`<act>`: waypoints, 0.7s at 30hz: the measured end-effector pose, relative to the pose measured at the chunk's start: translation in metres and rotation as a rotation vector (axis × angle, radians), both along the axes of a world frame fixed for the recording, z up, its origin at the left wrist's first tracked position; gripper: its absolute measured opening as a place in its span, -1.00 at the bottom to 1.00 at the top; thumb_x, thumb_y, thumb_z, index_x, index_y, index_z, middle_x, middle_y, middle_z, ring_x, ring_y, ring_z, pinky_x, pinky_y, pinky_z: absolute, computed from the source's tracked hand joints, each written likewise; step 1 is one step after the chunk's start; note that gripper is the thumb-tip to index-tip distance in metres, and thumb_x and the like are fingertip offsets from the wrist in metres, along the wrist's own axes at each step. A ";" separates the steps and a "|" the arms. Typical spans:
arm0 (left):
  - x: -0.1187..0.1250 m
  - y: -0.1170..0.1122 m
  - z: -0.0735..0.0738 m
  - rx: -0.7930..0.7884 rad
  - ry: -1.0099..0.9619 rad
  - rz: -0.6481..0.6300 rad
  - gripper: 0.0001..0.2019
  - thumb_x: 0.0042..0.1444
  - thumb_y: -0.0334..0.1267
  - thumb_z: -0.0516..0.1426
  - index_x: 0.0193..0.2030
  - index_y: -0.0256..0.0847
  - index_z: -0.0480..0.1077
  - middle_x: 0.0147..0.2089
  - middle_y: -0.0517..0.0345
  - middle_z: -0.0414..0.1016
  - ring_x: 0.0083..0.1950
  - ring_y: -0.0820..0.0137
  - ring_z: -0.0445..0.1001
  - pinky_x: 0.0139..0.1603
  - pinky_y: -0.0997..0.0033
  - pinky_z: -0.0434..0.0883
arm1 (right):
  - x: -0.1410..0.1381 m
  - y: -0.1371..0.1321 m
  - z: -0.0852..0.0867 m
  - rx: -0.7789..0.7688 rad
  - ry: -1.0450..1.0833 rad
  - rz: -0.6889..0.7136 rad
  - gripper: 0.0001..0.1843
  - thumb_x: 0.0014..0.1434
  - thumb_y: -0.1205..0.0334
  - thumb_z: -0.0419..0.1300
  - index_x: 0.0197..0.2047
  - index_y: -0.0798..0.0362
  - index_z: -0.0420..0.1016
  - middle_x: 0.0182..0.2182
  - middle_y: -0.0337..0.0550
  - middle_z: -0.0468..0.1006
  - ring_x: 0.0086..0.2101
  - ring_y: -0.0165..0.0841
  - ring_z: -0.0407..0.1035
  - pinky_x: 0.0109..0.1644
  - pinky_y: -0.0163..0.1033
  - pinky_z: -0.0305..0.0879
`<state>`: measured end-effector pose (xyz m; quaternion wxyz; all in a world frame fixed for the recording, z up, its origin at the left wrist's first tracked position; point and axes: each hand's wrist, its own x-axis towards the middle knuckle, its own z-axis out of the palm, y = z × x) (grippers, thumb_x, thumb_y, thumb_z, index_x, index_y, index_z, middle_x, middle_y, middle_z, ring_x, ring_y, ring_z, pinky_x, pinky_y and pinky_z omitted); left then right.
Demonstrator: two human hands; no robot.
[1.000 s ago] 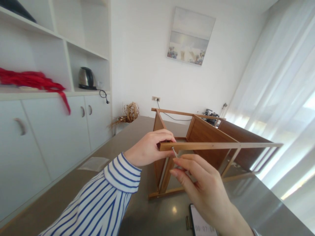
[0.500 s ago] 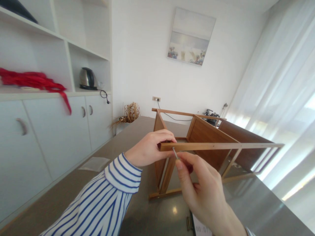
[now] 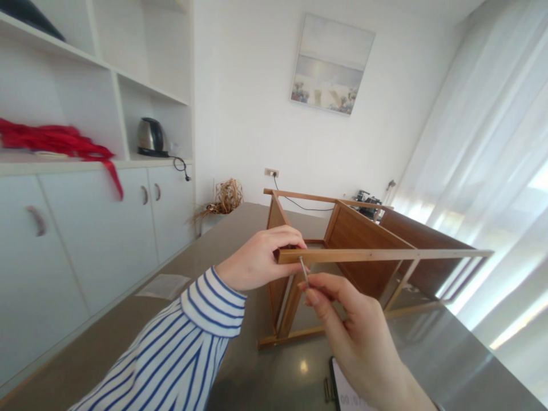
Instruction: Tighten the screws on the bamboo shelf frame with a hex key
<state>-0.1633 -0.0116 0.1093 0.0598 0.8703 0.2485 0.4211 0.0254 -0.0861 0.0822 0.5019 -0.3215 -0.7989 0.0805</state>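
Note:
A wooden shelf frame point(image 3: 368, 234) lies on its side on a grey table point(image 3: 240, 240). My left hand point(image 3: 257, 260), in a blue-striped sleeve, is closed round the near end of the frame's top rail point(image 3: 385, 254). My right hand point(image 3: 355, 331) pinches a small metal hex key point(image 3: 303, 270) between thumb and fingers. The key's tip sits against the underside of the rail, right beside my left fingers.
A phone point(image 3: 349, 391) showing a timer lies at the table's near edge beside small dark fittings point(image 3: 327, 389). A clear plastic bag point(image 3: 165, 285) lies at left. White cupboards, a kettle point(image 3: 149, 137) and red cloth point(image 3: 55, 140) are at left; curtains hang at right.
My right hand has turned the hex key at the rail, its fingers shifting from spread to pinched. My left hand and the frame have stayed put.

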 end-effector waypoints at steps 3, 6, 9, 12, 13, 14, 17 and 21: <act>0.000 0.000 0.000 -0.002 0.004 -0.005 -0.78 0.10 -0.12 0.16 -0.23 -0.24 0.41 -0.18 0.09 0.46 -0.14 0.42 0.43 -0.07 0.46 0.35 | 0.009 0.002 0.009 0.292 -0.216 -0.075 -0.79 0.21 0.39 0.13 -0.07 0.07 0.44 -0.21 -0.07 0.54 -0.24 -0.34 0.44 -0.18 -0.25 0.40; 0.000 -0.001 0.000 -0.005 0.004 -0.006 -0.78 0.11 -0.13 0.16 -0.22 -0.24 0.42 -0.17 0.09 0.45 -0.15 0.42 0.42 -0.07 0.45 0.35 | 0.014 0.001 0.016 0.549 -0.418 -0.238 -0.73 0.18 0.40 0.16 -0.03 0.10 0.46 -0.19 0.01 0.52 -0.26 -0.25 0.39 -0.23 -0.15 0.37; 0.000 0.000 0.000 -0.007 0.003 -0.004 -0.78 0.11 -0.12 0.15 -0.22 -0.24 0.42 -0.18 0.09 0.45 -0.15 0.41 0.42 -0.08 0.45 0.35 | 0.014 -0.005 0.020 0.711 -0.561 -0.331 -0.73 0.18 0.41 0.15 -0.04 0.18 0.47 -0.23 0.05 0.52 -0.29 -0.22 0.36 -0.28 -0.14 0.32; -0.001 0.000 0.000 -0.011 0.002 -0.005 -0.77 0.10 -0.11 0.16 -0.23 -0.24 0.42 -0.19 0.09 0.45 -0.16 0.41 0.42 -0.08 0.44 0.35 | 0.011 -0.009 0.023 0.782 -0.604 -0.334 -0.77 0.19 0.45 0.10 -0.09 0.26 0.49 -0.28 0.07 0.53 -0.30 -0.23 0.34 -0.29 -0.14 0.29; -0.001 0.000 0.000 -0.013 0.004 -0.006 -0.77 0.10 -0.12 0.16 -0.22 -0.24 0.42 -0.18 0.09 0.45 -0.16 0.41 0.42 -0.08 0.44 0.35 | 0.010 -0.010 0.024 0.789 -0.610 -0.327 -0.77 0.20 0.46 0.09 -0.09 0.28 0.49 -0.30 0.07 0.54 -0.31 -0.23 0.34 -0.30 -0.13 0.29; -0.001 0.000 0.000 -0.013 0.004 -0.008 -0.77 0.10 -0.12 0.16 -0.22 -0.24 0.41 -0.18 0.10 0.45 -0.15 0.42 0.41 -0.08 0.44 0.35 | 0.009 -0.011 0.025 0.791 -0.616 -0.319 -0.76 0.20 0.46 0.08 -0.09 0.30 0.49 -0.31 0.07 0.54 -0.33 -0.23 0.33 -0.31 -0.13 0.28; -0.001 0.000 0.000 -0.015 0.006 -0.006 -0.77 0.10 -0.12 0.17 -0.22 -0.25 0.41 -0.18 0.10 0.43 -0.15 0.43 0.41 -0.07 0.46 0.34 | 0.007 -0.013 0.025 0.798 -0.634 -0.301 -0.74 0.19 0.47 0.08 -0.09 0.38 0.47 -0.36 0.09 0.54 -0.39 -0.24 0.29 -0.37 -0.12 0.25; -0.001 0.000 -0.001 -0.021 0.008 -0.004 -0.77 0.10 -0.11 0.16 -0.22 -0.24 0.41 -0.18 0.10 0.43 -0.15 0.43 0.41 -0.07 0.46 0.34 | 0.006 -0.014 0.025 0.791 -0.653 -0.299 -0.74 0.18 0.49 0.07 -0.10 0.43 0.47 -0.42 0.09 0.51 -0.45 -0.28 0.23 -0.42 -0.14 0.22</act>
